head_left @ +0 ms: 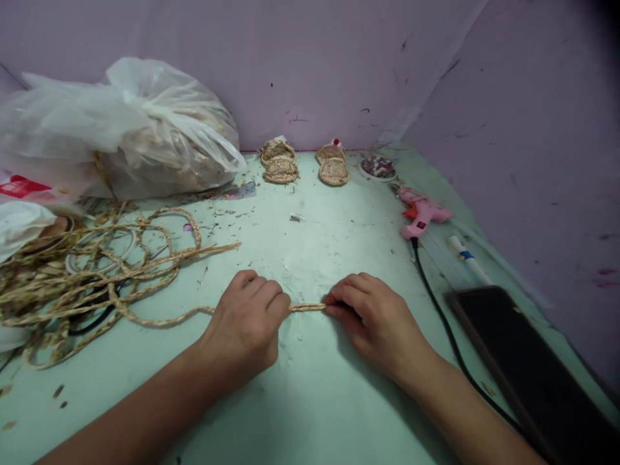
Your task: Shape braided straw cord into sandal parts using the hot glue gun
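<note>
A braided straw cord (307, 308) stretches taut between my two hands, just above or on the pale green tabletop. My left hand (254, 316) is closed around it, knuckles up. My right hand (371, 320) pinches the cord's right end between thumb and fingers. Leftward from my left hand the cord (165, 320) runs along the table into a loose, tangled pile of braided cord (97, 278). The fingertips of my left hand are hidden under the fist.
A knotted plastic bag (159, 129) stands at the back left. Two small woven straw slippers (279, 169) (333, 171) and a dish of small bits (378, 168) sit by the wall. At right lie a pink glue gun (423, 213) with black cable, a white marker (469, 258) and a dark phone-like slab (523, 361).
</note>
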`<state>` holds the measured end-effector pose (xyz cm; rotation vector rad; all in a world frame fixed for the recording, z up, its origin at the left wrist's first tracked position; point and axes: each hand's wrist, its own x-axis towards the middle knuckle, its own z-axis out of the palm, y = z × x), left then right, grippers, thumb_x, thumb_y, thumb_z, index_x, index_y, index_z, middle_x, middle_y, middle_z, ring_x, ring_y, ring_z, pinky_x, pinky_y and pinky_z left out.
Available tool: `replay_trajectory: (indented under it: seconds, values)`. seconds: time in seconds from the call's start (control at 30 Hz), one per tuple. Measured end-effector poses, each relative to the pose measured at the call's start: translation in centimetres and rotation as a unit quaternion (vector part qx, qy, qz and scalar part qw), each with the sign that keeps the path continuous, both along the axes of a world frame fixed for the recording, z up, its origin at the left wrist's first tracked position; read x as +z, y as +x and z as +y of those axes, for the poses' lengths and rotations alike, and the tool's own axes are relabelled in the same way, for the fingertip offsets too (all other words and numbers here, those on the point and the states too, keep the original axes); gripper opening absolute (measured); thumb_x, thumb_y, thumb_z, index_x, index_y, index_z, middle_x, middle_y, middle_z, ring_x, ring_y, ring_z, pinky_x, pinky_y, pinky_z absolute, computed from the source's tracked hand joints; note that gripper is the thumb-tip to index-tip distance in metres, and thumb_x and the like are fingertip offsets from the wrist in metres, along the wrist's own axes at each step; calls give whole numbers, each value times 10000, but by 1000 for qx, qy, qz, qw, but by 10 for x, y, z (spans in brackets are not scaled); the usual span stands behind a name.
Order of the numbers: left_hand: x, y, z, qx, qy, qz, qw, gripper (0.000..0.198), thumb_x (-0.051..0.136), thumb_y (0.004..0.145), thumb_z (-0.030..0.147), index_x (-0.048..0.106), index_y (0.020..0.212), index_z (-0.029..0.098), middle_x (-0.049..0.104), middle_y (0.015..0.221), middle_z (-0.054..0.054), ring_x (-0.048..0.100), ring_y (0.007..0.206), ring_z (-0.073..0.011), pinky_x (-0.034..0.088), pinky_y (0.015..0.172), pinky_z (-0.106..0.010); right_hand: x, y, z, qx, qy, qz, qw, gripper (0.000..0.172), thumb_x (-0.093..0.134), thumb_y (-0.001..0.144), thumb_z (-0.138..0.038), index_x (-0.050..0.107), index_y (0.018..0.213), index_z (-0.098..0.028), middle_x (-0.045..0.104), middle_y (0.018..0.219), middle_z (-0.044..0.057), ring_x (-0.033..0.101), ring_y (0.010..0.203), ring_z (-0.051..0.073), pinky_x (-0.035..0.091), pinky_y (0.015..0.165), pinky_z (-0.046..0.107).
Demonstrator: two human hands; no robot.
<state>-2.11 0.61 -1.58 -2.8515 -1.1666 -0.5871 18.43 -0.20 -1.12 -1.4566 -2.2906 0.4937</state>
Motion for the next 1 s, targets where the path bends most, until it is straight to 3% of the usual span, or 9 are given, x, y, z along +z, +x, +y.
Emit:
replay_trajectory:
  seconds: [0.3, 0.47, 0.6, 0.7, 0.83, 0.9, 1.0]
  values:
    - [3, -5, 2, 3, -55, -28, 998, 240, 418, 682, 0, 589, 765, 147, 544, 684, -50, 487, 678, -168, 370, 703, -356, 3, 1, 0, -1, -1, -18, 1000, 112, 505, 801, -143, 609, 783, -180, 595, 757, 40, 498, 725, 183, 385, 654, 322]
    - [2, 2, -2, -8, -30, -3, 1000, 259, 406, 612, -21, 589, 726, 123, 534, 674, -67, 466, 673, -179, 367, 713, -381, 5, -7, -5, 23, 83, -16, 996, 199, 541, 807, -201, 621, 988, -180, 622, 914, 79, 499, 821, 216, 383, 691, 351]
    - [2, 7, -5, -3, -28, -10, 1000, 253, 406, 621, -10, 595, 723, 124, 529, 659, -60, 456, 653, -173, 365, 736, -404, 0, -21, -7, 56, 99, 1, 994, 143, 531, 827, -211, 665, 874, -191, 633, 795, 60, 498, 753, 199, 371, 660, 344]
    - [6, 3, -5, -3, -101, -65, 993, 220, 421, 705, 27, 597, 765, 145, 555, 685, -44, 493, 687, -167, 379, 748, -382, -4, -26, -8, 55, 63, 38, 996, 163, 506, 826, -143, 667, 837, -167, 617, 748, 59, 505, 713, 178, 387, 650, 323]
    - [13, -7, -2, 28, -240, -134, 961, 259, 466, 726, 45, 580, 914, 182, 599, 779, -12, 527, 747, -141, 423, 700, -288, -7, -25, -7, 51, 47, 72, 995, 167, 502, 820, -132, 663, 843, -171, 613, 763, 65, 514, 726, 179, 405, 662, 320]
    - [14, -9, -1, 53, -257, -140, 955, 271, 490, 713, 45, 574, 935, 176, 605, 789, -10, 530, 758, -141, 431, 672, -268, -8, -24, -7, 52, 52, 80, 994, 166, 506, 815, -130, 664, 837, -175, 614, 766, 63, 513, 727, 178, 408, 662, 321]
    - [10, -8, -1, 48, -223, -134, 964, 142, 536, 734, 99, 593, 846, 166, 604, 747, -10, 526, 749, -151, 426, 699, -297, -9, -24, -7, 55, 60, 92, 992, 157, 519, 805, -123, 668, 829, -168, 613, 759, 61, 512, 721, 175, 410, 654, 319]
